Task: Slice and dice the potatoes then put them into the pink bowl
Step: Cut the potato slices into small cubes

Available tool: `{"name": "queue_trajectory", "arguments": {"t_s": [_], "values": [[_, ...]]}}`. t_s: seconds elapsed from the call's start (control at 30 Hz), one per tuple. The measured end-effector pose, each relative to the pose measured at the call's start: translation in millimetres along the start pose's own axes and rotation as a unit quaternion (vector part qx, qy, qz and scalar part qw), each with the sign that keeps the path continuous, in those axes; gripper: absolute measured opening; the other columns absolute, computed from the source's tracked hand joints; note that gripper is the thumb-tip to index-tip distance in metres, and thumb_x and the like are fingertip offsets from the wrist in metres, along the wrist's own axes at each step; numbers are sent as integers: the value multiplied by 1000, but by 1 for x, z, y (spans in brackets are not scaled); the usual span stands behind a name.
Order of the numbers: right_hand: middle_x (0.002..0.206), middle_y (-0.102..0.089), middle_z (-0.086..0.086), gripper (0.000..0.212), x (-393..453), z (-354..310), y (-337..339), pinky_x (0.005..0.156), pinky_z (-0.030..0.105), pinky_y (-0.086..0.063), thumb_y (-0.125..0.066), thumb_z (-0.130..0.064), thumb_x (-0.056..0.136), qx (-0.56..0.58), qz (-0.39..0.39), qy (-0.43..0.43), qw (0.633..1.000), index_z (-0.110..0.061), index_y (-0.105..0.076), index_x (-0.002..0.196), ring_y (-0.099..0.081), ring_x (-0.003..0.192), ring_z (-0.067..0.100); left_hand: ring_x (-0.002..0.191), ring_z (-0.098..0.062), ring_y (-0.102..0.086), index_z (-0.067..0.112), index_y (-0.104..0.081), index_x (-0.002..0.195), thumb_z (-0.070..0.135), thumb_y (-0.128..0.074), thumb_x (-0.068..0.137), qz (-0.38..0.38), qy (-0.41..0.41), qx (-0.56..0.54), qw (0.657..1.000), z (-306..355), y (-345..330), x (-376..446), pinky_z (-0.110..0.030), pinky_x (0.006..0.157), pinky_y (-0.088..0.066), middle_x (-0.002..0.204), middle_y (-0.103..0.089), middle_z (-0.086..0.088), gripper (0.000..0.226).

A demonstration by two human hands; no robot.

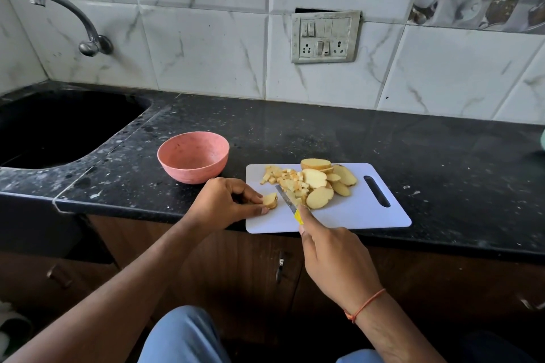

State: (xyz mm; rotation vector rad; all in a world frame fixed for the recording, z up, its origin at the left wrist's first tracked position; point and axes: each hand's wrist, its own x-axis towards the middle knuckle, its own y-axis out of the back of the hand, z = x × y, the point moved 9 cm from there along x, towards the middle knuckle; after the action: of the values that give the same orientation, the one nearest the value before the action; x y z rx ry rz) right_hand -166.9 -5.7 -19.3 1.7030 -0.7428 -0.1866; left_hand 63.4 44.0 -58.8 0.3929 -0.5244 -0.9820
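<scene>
A white cutting board (354,215) lies at the counter's front edge. On it are a pile of diced potato (287,178) and several potato slices (320,183) to the right of the dice. My left hand (227,203) pinches a small potato piece (270,200) at the board's left edge. My right hand (336,259) grips a knife (290,200) with a yellow handle, its blade pointing up-left between the held piece and the pile. The pink bowl (193,156) stands empty on the counter, left of the board.
A black sink (59,127) is set into the dark granite counter (413,141) at the left, with a tap (73,20) on the tiled wall. A switch plate (326,37) sits on the wall behind. Wooden cabinet doors are below the counter.
</scene>
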Motion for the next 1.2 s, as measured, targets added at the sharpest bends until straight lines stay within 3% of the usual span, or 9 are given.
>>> {"name": "queue_trajectory", "arguments": {"t_s": [0.1,0.23,0.33,0.43,0.57,0.8,1.03,1.2], "values": [[60,-45,-11,53,-1,-9,2,44,20,-24,-38,-39,111,-19,7,6,1000,-33,-29,163,-46,51,10,85,-8,-75,30,-86,86,37,-97,71,2,3,4,1000,0,0,0,-41,78,-64,90,-80,17,20],[64,-46,-10,54,-3,-22,1,44,21,-17,-36,-38,110,-68,13,25,997,-29,-27,163,-37,49,9,78,-9,-72,32,-86,93,42,-97,70,14,-5,21,1000,3,3,-1,-26,65,-57,88,-79,20,27],[73,-55,-4,57,-1,-26,-5,46,23,-22,-35,-32,110,-88,-4,24,996,-26,-21,165,-47,58,11,78,-8,-70,33,-86,98,42,-96,71,12,-3,24,1000,5,3,0,-19,64,-53,90,-79,22,31],[80,-62,-1,59,2,-29,-12,52,28,-38,-37,-27,110,-106,-27,21,994,-23,-17,165,-58,68,15,78,-7,-71,32,-86,96,40,-97,71,3,1,23,1000,5,2,1,-20,65,-53,88,-79,21,28],[79,-57,0,61,11,-33,-17,47,26,-27,-40,-24,109,-116,-39,18,992,-20,-16,165,-51,65,13,81,-13,-74,33,-86,94,40,-97,71,-3,10,17,1000,3,2,1,-32,73,-59,88,-79,19,27],[88,-64,4,63,21,-38,-26,59,30,-42,-43,-20,107,-97,-58,16,993,-18,-18,165,-55,72,16,80,-9,-74,35,-86,94,40,-97,72,17,-4,30,999,4,3,1,-26,69,-58,87,-79,23,25],[85,-64,-2,63,5,-33,-26,59,27,-44,-46,-23,108,-72,-63,14,995,-19,-19,165,-56,70,12,77,-4,-73,32,-86,96,37,-96,73,29,-6,26,999,6,3,-2,-14,64,-52,89,-79,23,25],[77,-60,-5,60,-1,-33,-27,57,27,-45,-43,-25,109,-66,-59,19,996,-19,-20,164,-59,68,11,77,-4,-72,33,-86,96,37,-97,73,18,-1,28,999,6,3,-1,-17,66,-54,88,-79,23,26]]}}
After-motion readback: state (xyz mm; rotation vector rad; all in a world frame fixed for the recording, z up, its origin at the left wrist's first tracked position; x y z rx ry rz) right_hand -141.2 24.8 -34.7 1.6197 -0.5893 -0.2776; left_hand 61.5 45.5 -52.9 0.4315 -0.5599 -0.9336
